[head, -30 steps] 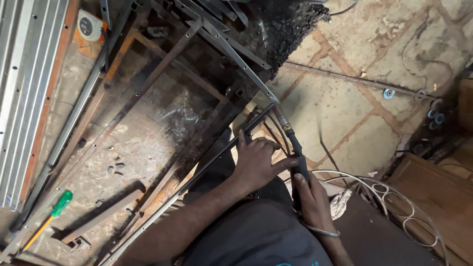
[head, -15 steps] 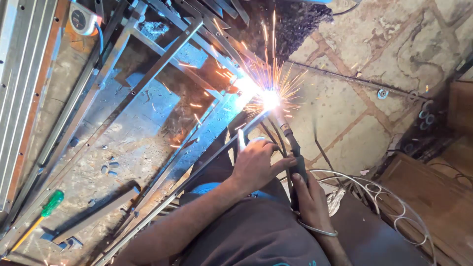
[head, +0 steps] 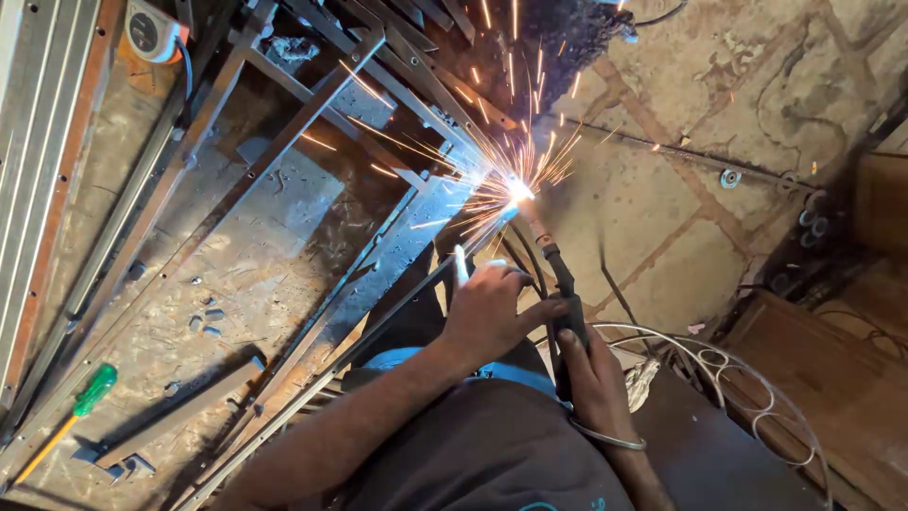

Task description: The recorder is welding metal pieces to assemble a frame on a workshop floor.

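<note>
Weld joint (head: 518,189) lost in glare

Your left hand (head: 492,308) sits palm-down w/ fingers curled, thumb stretched out to the right, forearm running back down-left toward you. Your right hand (head: 588,374) is just beside it, lower right, fist clenched tight, wrist straight, thin bangle round the wrist.

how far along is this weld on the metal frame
Done: the frame bars look laid out and crossed in place. In hand: the right hand holds the welding torch, its tip throwing sparks at a joint, while the left hand steadies a bar. Left: cannot tell how many joints remain; a loose bar lies unused.
</note>
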